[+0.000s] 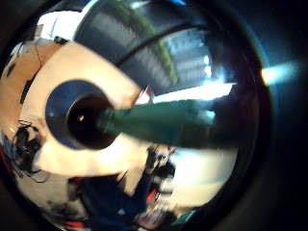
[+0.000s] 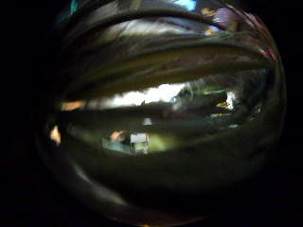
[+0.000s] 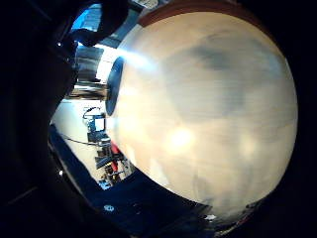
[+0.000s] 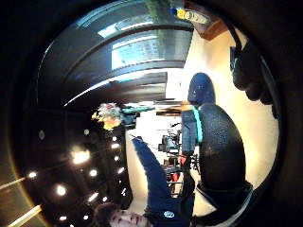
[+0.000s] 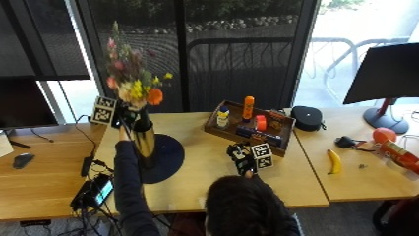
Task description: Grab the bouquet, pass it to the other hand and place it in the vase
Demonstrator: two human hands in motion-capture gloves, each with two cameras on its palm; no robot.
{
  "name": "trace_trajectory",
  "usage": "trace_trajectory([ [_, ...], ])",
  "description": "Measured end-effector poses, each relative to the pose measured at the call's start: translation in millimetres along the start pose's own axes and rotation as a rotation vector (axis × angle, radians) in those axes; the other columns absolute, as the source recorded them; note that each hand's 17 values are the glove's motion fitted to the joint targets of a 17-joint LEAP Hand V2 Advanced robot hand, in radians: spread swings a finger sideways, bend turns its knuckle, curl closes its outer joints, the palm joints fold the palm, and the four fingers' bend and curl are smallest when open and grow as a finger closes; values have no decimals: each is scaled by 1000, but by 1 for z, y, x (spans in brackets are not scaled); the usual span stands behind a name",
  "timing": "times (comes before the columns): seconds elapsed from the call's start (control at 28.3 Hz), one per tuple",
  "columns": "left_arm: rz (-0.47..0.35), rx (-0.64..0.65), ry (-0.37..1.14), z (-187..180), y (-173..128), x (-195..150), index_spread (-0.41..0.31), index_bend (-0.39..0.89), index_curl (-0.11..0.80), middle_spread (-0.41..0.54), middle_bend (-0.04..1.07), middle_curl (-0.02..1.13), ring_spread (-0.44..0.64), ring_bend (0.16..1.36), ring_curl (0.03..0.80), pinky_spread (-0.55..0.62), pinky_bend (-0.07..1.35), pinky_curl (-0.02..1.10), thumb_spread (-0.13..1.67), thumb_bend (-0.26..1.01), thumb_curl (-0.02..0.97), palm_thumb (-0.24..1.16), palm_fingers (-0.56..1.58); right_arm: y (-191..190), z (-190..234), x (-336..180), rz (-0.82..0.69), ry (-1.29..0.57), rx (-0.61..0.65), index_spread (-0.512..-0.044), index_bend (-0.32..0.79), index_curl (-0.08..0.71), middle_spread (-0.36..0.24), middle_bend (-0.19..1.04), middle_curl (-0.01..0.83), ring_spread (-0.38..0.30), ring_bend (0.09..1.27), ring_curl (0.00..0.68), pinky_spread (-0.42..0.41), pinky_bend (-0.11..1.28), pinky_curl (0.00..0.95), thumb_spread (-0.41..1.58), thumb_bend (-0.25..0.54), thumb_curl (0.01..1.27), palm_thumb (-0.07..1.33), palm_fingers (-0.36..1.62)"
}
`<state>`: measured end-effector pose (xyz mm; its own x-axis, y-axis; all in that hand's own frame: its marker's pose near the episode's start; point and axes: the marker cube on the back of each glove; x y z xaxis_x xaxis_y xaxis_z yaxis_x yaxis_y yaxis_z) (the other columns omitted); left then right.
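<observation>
The bouquet (image 5: pixel 134 73), with orange, yellow and pink flowers on green stems, stands upright over the tall gold vase (image 5: pixel 144 140). My left hand (image 5: pixel 124 120) grips the stems just above the vase's mouth. In the left little finger side palm view the green stem bundle (image 1: pixel 163 122) has its end in the dark vase mouth (image 1: pixel 86 120). The vase stands on a dark round mat (image 5: pixel 171 160). My right hand (image 5: pixel 245 162) rests on the table to the right of the mat, holding nothing. The right thumb side palm view shows the bouquet (image 4: pixel 108 116) from afar.
A wooden tray (image 5: pixel 219 129) with bottles stands behind my right hand. A banana (image 5: pixel 334 161) and a black round case (image 5: pixel 307 118) lie further right. A device with cables (image 5: pixel 95 189) sits at the table's left front, and a mouse (image 5: pixel 23 160) on the neighbouring desk.
</observation>
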<state>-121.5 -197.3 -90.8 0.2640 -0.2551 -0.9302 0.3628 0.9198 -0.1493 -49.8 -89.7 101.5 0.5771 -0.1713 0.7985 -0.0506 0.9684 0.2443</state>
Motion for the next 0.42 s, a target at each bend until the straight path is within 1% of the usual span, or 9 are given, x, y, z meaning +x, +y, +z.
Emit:
trace_trajectory([
  [0.04,-33,-79,-53,1,3,-33,-114,87,425,-243,540,595,-214,523,424,-132,223,460,939,-128,523,698,477,4,0,0,36,-41,-16,-244,112,331,-161,251,505,-188,436,475,-127,256,438,1126,-34,537,740,1051],
  [0.07,-66,-146,-100,3,8,-65,-77,176,464,-160,396,612,-100,507,502,-13,304,543,938,-121,510,661,131,8,-1,2,69,-71,-27,-242,131,335,-166,262,507,-187,420,471,-127,243,434,1157,-47,518,699,1060],
  [0.11,-95,-198,-136,5,14,-96,-43,227,490,-73,296,637,-22,520,546,54,365,587,937,-109,499,636,-58,11,-4,5,89,-85,-29,-240,139,337,-167,261,505,-187,415,471,-122,238,435,1178,-45,506,679,1063],
  [0.14,-114,-234,-155,7,23,-122,-16,229,488,-15,230,629,35,509,532,104,386,587,932,-90,495,629,-123,14,-7,10,91,-81,-23,-239,140,338,-162,267,507,-181,409,471,-121,232,435,1195,-41,498,666,1068],
  [0.18,-123,-257,-158,9,32,-142,12,162,457,37,161,587,88,495,496,153,386,560,925,-58,495,657,-184,16,-12,16,81,-68,-13,-239,145,340,-149,270,508,-180,400,468,-120,228,435,1212,-36,489,655,1072],
  [0.21,-123,-270,-149,9,43,-155,39,127,437,87,110,537,140,476,451,194,371,524,923,-34,497,684,-188,19,-17,21,71,-56,-6,-233,144,340,-143,270,508,-179,396,467,-120,225,434,1226,-32,483,647,1074],
  [0.25,-117,-274,-137,7,52,-162,57,118,424,124,77,482,183,458,411,231,361,494,924,-13,500,717,-165,23,-22,25,69,-51,-3,-232,150,343,-143,267,507,-178,392,465,-120,221,433,1239,-28,476,640,1078],
  [0.32,-104,-271,-134,1,66,-164,80,127,405,186,52,390,256,437,357,293,343,448,937,8,510,771,-131,29,-32,30,52,-60,-8,-230,156,347,-156,275,509,-176,381,462,-119,205,430,1261,-23,465,628,1088],
  [0.42,-96,-262,-167,-11,73,-159,109,95,374,250,91,342,338,452,325,363,351,421,942,-8,509,784,-137,29,-43,36,-84,-61,-7,-228,160,353,-146,269,506,-175,374,460,-118,193,428,1288,-18,450,617,1091],
])
